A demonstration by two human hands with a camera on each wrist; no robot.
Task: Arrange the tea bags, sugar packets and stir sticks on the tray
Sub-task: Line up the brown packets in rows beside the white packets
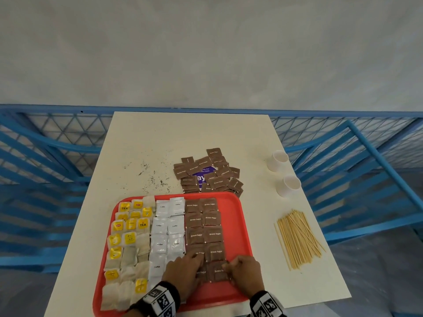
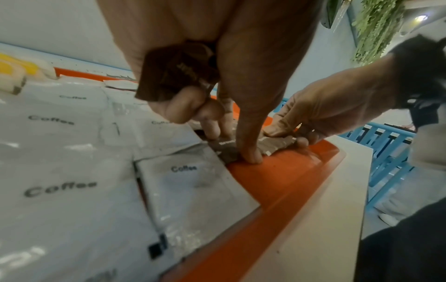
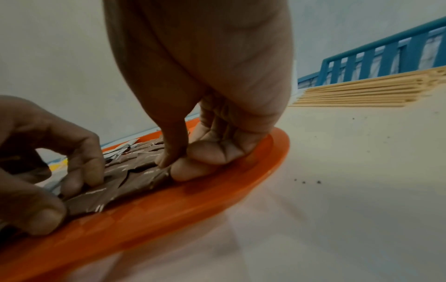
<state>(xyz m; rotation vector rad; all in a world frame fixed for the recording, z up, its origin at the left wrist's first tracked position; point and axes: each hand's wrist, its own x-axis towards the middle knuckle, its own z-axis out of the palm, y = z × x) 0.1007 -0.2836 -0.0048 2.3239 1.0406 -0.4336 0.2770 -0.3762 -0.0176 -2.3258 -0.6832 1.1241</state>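
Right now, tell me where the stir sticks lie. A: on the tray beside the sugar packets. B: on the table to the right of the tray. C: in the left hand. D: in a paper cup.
B: the stir sticks lie in a loose pile on the table, right of the tray and apart from it; both paper cups stand farther back.

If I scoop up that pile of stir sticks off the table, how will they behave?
The stir sticks look thin and light, so probably stiff but snappable. Lying loose and fanned on the table, they would likely scatter or slip from a one-handed grab.
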